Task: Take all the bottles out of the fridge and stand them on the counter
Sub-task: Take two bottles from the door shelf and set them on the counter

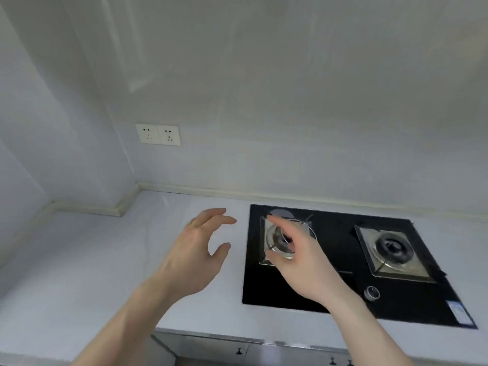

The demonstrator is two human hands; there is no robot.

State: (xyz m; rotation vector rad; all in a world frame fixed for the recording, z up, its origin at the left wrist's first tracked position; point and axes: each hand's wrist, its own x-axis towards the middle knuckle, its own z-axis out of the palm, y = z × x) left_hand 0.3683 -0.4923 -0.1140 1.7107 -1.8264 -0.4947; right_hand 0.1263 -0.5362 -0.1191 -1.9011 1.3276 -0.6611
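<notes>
No bottle and no fridge are in view. Both of my bare hands are held out above the pale counter (87, 262). My left hand (200, 252) hovers over the counter just left of the stove, fingers curled and spread, with nothing in it. My right hand (298, 260) is over the stove's left burner (280, 243), thumb and fingers apart, and nothing shows in its grasp. The frame is slightly blurred.
A black glass gas stove (332, 249) is set into the counter on the right, with a second burner (393, 248) and a knob (371, 293). Two wall sockets (158, 134) sit above the counter's back corner. Cabinet fronts (211, 348) run below the front edge.
</notes>
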